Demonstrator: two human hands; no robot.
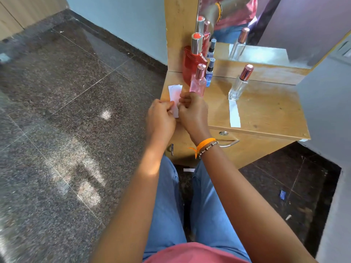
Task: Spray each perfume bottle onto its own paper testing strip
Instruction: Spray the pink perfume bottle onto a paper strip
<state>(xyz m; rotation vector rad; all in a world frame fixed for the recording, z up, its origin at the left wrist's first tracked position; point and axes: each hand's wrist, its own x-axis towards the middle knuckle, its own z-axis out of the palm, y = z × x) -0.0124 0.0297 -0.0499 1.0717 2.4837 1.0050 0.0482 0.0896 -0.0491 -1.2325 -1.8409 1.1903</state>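
Observation:
At the left end of the wooden dresser top (266,111), my left hand (161,118) and my right hand (191,112) pinch a small stack of white paper strips (175,95) between them. Just behind the strips stand a tall red bottle (191,61) with a silver cap, a pink bottle (198,83) with a rose-gold cap and a small blue spray bottle (209,74). A clear bottle (238,86) with a rose-gold cap stands farther right. One white strip (234,115) lies flat in front of it.
A mirror (275,25) backs the dresser and reflects the bottles. A drawer with a metal handle (228,144) sits below the top. Small paper scraps (189,169) lie on the dark granite floor. A grey wall (326,103) closes the right side.

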